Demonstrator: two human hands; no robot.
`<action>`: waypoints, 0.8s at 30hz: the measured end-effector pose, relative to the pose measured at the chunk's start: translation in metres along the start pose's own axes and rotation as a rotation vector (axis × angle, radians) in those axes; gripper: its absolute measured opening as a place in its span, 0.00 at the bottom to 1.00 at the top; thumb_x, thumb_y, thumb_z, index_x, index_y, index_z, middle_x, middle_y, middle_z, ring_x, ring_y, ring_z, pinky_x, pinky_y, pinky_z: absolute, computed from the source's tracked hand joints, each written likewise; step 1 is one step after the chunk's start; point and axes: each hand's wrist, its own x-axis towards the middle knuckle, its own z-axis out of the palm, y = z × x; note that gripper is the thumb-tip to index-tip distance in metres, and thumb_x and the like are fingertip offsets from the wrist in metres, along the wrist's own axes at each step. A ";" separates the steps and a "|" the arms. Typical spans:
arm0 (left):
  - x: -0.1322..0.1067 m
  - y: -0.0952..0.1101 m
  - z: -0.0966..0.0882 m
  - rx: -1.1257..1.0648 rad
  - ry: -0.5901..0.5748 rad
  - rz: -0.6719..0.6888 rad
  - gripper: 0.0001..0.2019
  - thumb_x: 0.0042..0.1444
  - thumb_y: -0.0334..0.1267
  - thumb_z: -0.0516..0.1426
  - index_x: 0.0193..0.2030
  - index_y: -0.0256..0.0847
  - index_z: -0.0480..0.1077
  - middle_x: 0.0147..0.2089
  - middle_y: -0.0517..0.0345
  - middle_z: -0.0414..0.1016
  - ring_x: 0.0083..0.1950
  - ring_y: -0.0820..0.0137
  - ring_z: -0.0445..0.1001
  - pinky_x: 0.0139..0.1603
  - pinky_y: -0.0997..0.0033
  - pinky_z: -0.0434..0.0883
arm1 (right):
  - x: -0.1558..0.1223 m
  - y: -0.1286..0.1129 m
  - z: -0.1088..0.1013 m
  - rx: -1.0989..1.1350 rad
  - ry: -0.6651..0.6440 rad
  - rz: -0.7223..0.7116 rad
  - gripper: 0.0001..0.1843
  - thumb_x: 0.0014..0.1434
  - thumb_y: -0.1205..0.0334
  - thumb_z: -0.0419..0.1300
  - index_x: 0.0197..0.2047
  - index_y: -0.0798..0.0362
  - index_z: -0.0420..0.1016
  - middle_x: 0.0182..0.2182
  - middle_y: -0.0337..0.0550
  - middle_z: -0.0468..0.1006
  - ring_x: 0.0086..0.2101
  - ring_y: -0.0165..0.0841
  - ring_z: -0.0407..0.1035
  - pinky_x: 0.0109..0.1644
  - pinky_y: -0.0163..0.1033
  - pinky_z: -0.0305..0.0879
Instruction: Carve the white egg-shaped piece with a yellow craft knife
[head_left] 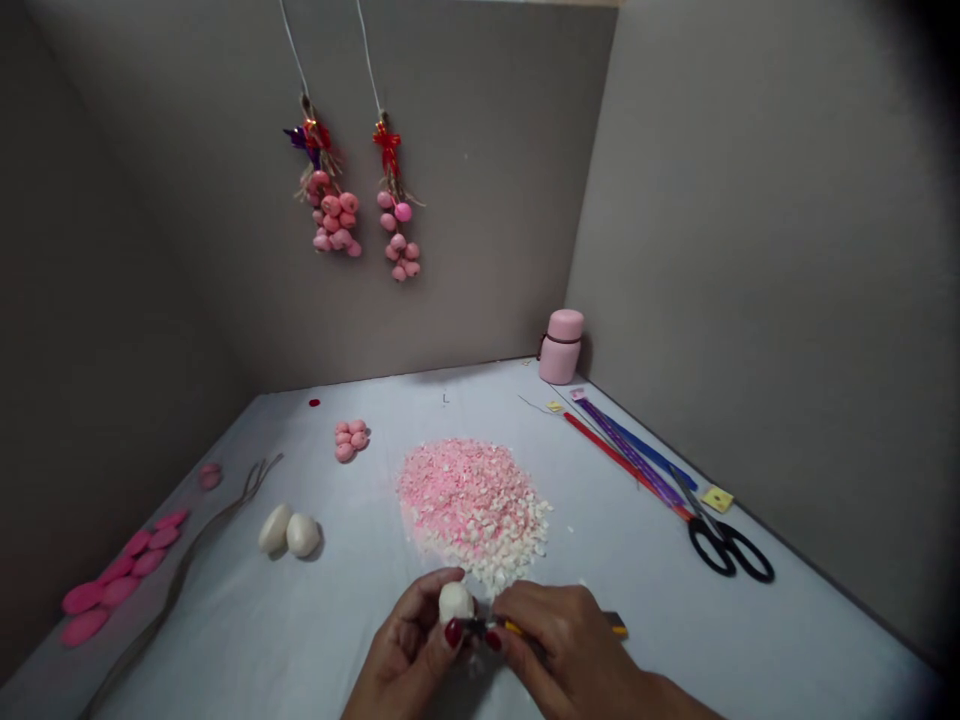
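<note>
At the near edge of the table, my left hand [416, 640] is closed round a small white rounded piece [455, 603], its top showing between the fingers. My right hand [566, 635] grips a yellow and black craft knife [616, 624]. The knife's dark blade end lies against the lower side of the white piece, by my left thumb. Just beyond both hands spreads a heap of pink and white shavings [472, 500]. Two smooth white egg-shaped pieces [303, 536] sit together to the left.
Several pink balls [350, 438], flat pink ovals [118, 590] and a long twisted cord [184, 565] lie left. On the right are black-handled scissors [724, 548], red, purple and blue strips [630, 450] and a pink flask [561, 347]. Two pink bunches [334, 215] hang behind.
</note>
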 end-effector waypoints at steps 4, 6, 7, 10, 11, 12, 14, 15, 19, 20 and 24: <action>0.001 -0.002 -0.003 -0.047 -0.044 -0.039 0.15 0.43 0.42 0.71 0.39 0.44 0.80 0.31 0.58 0.83 0.32 0.72 0.75 0.38 0.72 0.68 | -0.001 0.001 0.001 -0.010 0.028 -0.029 0.16 0.65 0.61 0.47 0.28 0.52 0.68 0.21 0.37 0.70 0.21 0.29 0.64 0.25 0.34 0.54; 0.001 -0.003 -0.004 -0.039 -0.049 -0.045 0.14 0.44 0.42 0.70 0.38 0.43 0.80 0.31 0.57 0.83 0.33 0.72 0.75 0.38 0.72 0.68 | -0.001 0.001 0.002 -0.013 0.036 -0.031 0.16 0.66 0.61 0.47 0.28 0.53 0.69 0.21 0.37 0.70 0.21 0.29 0.64 0.25 0.34 0.54; 0.001 -0.003 -0.004 -0.028 -0.042 -0.042 0.14 0.44 0.42 0.70 0.39 0.44 0.80 0.31 0.57 0.83 0.34 0.71 0.75 0.39 0.72 0.67 | -0.002 0.001 0.002 -0.017 0.044 -0.031 0.17 0.66 0.61 0.47 0.28 0.53 0.69 0.21 0.38 0.71 0.21 0.29 0.64 0.25 0.34 0.54; 0.000 -0.002 -0.004 -0.016 -0.024 -0.039 0.14 0.44 0.42 0.70 0.39 0.44 0.80 0.31 0.59 0.82 0.34 0.72 0.74 0.38 0.73 0.67 | -0.002 0.000 0.001 -0.036 0.064 -0.045 0.19 0.67 0.60 0.46 0.28 0.53 0.69 0.20 0.38 0.71 0.21 0.29 0.65 0.25 0.35 0.54; 0.000 -0.002 -0.004 -0.019 -0.025 -0.041 0.14 0.44 0.43 0.70 0.39 0.44 0.80 0.30 0.60 0.81 0.33 0.73 0.74 0.37 0.73 0.67 | -0.002 -0.001 0.000 -0.043 0.066 -0.047 0.19 0.68 0.60 0.45 0.28 0.53 0.69 0.21 0.38 0.71 0.21 0.29 0.65 0.25 0.35 0.54; 0.000 -0.003 -0.004 -0.024 -0.028 -0.042 0.14 0.43 0.42 0.70 0.39 0.44 0.80 0.30 0.60 0.81 0.32 0.73 0.74 0.36 0.73 0.68 | -0.001 -0.002 -0.001 -0.047 0.064 -0.043 0.19 0.68 0.60 0.45 0.28 0.52 0.69 0.21 0.38 0.71 0.21 0.29 0.65 0.25 0.35 0.54; 0.000 -0.003 -0.003 -0.023 -0.032 -0.035 0.14 0.43 0.43 0.70 0.38 0.43 0.80 0.29 0.60 0.81 0.31 0.73 0.74 0.36 0.73 0.68 | -0.001 -0.003 -0.003 -0.047 0.057 -0.026 0.19 0.67 0.61 0.45 0.28 0.52 0.69 0.21 0.38 0.71 0.22 0.29 0.65 0.25 0.35 0.54; 0.000 -0.003 -0.003 -0.017 -0.033 -0.032 0.14 0.43 0.43 0.71 0.38 0.43 0.80 0.29 0.60 0.81 0.31 0.73 0.74 0.36 0.73 0.69 | -0.001 -0.003 -0.003 -0.046 0.054 -0.019 0.18 0.67 0.61 0.45 0.28 0.52 0.69 0.21 0.38 0.71 0.22 0.29 0.65 0.25 0.35 0.54; -0.002 0.000 0.001 0.021 -0.019 -0.034 0.14 0.43 0.44 0.70 0.37 0.43 0.80 0.30 0.59 0.81 0.32 0.71 0.75 0.37 0.72 0.69 | -0.001 -0.001 -0.004 -0.055 0.035 -0.010 0.16 0.66 0.63 0.47 0.28 0.52 0.69 0.22 0.37 0.72 0.22 0.29 0.65 0.26 0.36 0.54; -0.003 0.001 0.002 0.028 -0.014 -0.031 0.14 0.43 0.44 0.70 0.37 0.43 0.80 0.30 0.58 0.81 0.33 0.71 0.74 0.38 0.72 0.69 | -0.001 -0.001 -0.004 -0.058 0.025 -0.004 0.16 0.65 0.63 0.47 0.28 0.52 0.69 0.22 0.37 0.72 0.22 0.29 0.65 0.26 0.36 0.54; -0.006 0.004 0.005 0.074 0.000 -0.020 0.13 0.44 0.44 0.70 0.37 0.44 0.80 0.31 0.58 0.81 0.34 0.70 0.74 0.39 0.71 0.67 | -0.001 0.000 -0.004 -0.056 0.001 -0.001 0.16 0.65 0.62 0.47 0.27 0.52 0.67 0.21 0.37 0.70 0.22 0.29 0.64 0.25 0.36 0.53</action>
